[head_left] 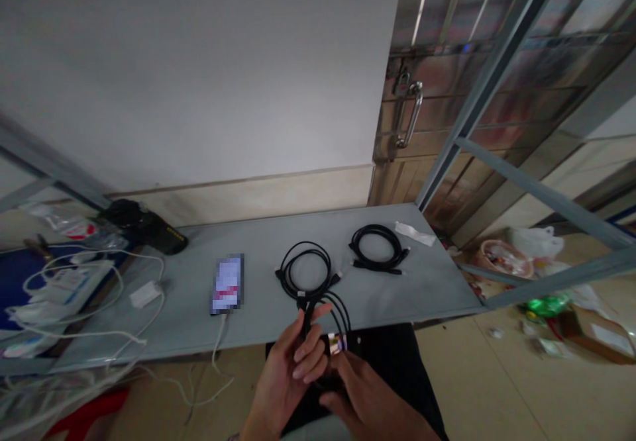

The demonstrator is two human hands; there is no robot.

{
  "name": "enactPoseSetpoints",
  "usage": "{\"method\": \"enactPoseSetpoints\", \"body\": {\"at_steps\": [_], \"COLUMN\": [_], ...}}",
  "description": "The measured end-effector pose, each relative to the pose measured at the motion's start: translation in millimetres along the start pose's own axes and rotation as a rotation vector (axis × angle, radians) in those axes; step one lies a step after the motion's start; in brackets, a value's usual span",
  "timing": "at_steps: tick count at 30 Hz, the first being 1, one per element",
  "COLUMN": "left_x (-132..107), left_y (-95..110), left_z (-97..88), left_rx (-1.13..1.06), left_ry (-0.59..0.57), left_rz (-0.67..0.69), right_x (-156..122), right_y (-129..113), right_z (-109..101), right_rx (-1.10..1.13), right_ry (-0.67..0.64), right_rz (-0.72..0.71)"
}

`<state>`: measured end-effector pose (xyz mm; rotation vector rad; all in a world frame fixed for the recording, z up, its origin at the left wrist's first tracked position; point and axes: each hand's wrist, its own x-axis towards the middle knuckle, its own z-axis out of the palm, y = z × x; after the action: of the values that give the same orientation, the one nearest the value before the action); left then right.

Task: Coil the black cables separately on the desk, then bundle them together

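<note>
My left hand (pixel 297 359) pinched a black cable (pixel 307 318); what my half-curled right hand (pixel 365 398) held, I could not tell. Hasty pulling risked tangling it with the coil (pixel 314 293).

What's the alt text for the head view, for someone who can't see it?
A person's left hand grips a black cable at a gray table, the right hand close beside it. Just beyond lie a black coil and, to its right, a second coil; a phone and a black bottle are to the left.
</note>
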<state>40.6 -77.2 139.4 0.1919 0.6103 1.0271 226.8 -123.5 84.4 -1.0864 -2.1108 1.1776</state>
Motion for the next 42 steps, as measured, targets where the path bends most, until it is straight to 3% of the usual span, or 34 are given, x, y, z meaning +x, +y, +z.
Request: {"method": "enactPoseSetpoints", "body": {"at_steps": [3, 5, 9, 12, 16, 21, 25, 27, 29, 33, 37, 42], "left_x": [2, 12, 48, 80, 110, 119, 105, 93, 83, 78, 96, 119], "left_y": [12, 21, 42, 64, 90, 89, 65, 52, 42, 31, 35, 44], "left_z": [-5.1, -11.1, -27.6, -44.8, -72.5, -104.4, -118.9, -121.1, -121.5, -125.5, -133.2, -125.5], "left_rx": [0.128, 0.282, 0.795, 0.992, 1.227, 1.419, 1.484, 1.547, 1.642, 1.793, 1.863, 1.866], "left_ry": [-0.006, 0.033, 0.22, 0.342, 0.531, 0.771, 0.851, 0.81, 0.669, 0.355, 0.245, 0.263], "left_rz": [-0.003, 0.063, 0.377, 0.542, 0.642, 0.742, 0.862, 0.979, 1.072, 1.027, 0.958, 0.959], "right_x": [11, 28, 78, 120, 156, 155, 133, 120, 107, 86, 73, 68], "right_y": [10, 18, 38, 57, 79, 90, 107, 124, 144, 180, 193, 188], "right_z": [3, -1, -20, -33, -36, -33, -55, -79, -105, -142, -146, -141], "right_rx": [-0.163, -0.361, -0.679, -0.723, -0.707, -0.651, -0.578, -0.583, -0.629, -0.67, -0.667, -0.602], "right_ry": [0.075, 0.115, 0.163, 0.223, 0.238, 0.254, 0.35, 0.435, 0.491, 0.52, 0.496, 0.502], "right_rz": [-0.173, -0.267, -0.342, -0.35, -0.333, -0.298, -0.228, -0.15, -0.067, 0.018, 0.024, 0.02]}}
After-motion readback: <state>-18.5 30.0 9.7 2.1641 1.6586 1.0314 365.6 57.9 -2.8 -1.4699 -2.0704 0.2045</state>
